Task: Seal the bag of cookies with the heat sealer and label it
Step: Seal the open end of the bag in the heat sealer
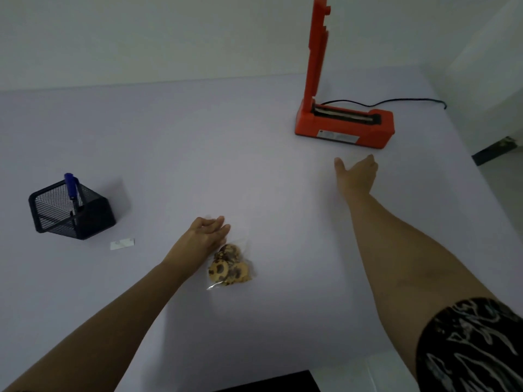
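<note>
Although the clear film of the bag of cookies (pixel 229 264) almost vanishes against the pale bench (pixel 198 137), the cookies inside show plainly, lying near the front middle of the bench. Its upper, empty part is hard to trace. The left hand (pixel 208 236) lies at that end with fingers nearly straight and close together, gripping nothing that can be seen. Whether they press on the film cannot be told. The right hand (pixel 357 174) is spread wide, thumb out to the left, just short of the heat sealer (pixel 343 128), holding nothing; its fingertips are foreshortened and blurred.

The sealer's orange arm stands upright and is cut off by the top of the view, leaving the sealing strip on the base uncovered. Its black cord (pixel 396 102) trails right to the bench's far right edge. A plate on the front of the base is too small to read.

At the left stands a black mesh pen holder (pixel 70 213) with a blue pen (pixel 71 188) in it, and just in front of it lies a small white label (pixel 122 244). A dark object (pixel 268 384) is cut off at the bottom edge, and a patterned sleeve (pixel 475 349) fills the lower right corner.

Bare bench surface lies between the bag and the sealer. The bench's right edge runs slantwise close beside the sealer.
</note>
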A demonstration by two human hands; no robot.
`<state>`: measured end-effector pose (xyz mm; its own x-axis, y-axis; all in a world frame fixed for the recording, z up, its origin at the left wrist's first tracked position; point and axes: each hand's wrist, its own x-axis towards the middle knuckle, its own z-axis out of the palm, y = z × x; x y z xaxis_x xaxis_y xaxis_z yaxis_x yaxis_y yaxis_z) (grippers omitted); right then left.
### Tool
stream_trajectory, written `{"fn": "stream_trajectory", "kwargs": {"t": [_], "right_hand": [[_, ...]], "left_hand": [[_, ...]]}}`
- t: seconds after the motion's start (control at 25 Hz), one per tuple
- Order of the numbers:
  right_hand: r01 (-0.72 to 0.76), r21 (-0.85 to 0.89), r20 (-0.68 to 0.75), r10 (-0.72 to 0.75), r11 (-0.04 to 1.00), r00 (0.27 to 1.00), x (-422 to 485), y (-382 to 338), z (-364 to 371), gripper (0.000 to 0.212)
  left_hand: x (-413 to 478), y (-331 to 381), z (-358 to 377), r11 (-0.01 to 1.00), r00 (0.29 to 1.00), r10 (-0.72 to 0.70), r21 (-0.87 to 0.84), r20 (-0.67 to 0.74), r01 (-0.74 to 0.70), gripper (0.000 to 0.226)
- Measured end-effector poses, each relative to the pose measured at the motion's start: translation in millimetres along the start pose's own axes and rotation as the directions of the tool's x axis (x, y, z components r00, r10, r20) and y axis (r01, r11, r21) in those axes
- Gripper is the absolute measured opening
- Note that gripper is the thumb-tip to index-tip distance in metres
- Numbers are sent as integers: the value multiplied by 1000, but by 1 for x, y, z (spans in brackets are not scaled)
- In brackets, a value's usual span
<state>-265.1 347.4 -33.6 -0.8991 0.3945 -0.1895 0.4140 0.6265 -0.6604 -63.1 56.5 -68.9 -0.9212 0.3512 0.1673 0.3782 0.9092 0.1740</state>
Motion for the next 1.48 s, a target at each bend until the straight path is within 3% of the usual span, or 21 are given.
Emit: {"fn": "stream_trajectory", "kwargs": {"t": [0.12,0.44,0.56,0.72,0.88,1.08,1.28,1.48], "right_hand": [[59,-7,-26,-59,998,998,27,-5,-5,100],[63,24,-15,-62,998,998,69,8,-7,120],[95,87,-46,-91,992,995,77,8,-5,119],[-15,78,-104,23,997,994,84,3,-8,113],[-50,110,-156,67,993,986,83,2,-12,94],[29,319,-139,16,947,990,75,20,-9,83],[46,258,17,-52,965,998,85,32,-18,119],[127,122,83,-138,984,987,108,52,-19,116]], "left_hand": [[0,0,0,999,1000,-13,-46,3,14,69],[0,-2,6,997,999,-17,-75,-41,13,67],[-6,-7,11,995,998,-56,-88,-8,55,66],[-9,-10,18,994,997,-75,-82,13,76,65],[-7,-9,14,992,996,-90,-88,6,90,65],[-8,-9,13,993,997,-73,-87,21,74,61],[-4,-5,9,993,997,-69,-90,15,71,66],[-4,-5,9,997,999,-46,-66,-7,45,66]]}}
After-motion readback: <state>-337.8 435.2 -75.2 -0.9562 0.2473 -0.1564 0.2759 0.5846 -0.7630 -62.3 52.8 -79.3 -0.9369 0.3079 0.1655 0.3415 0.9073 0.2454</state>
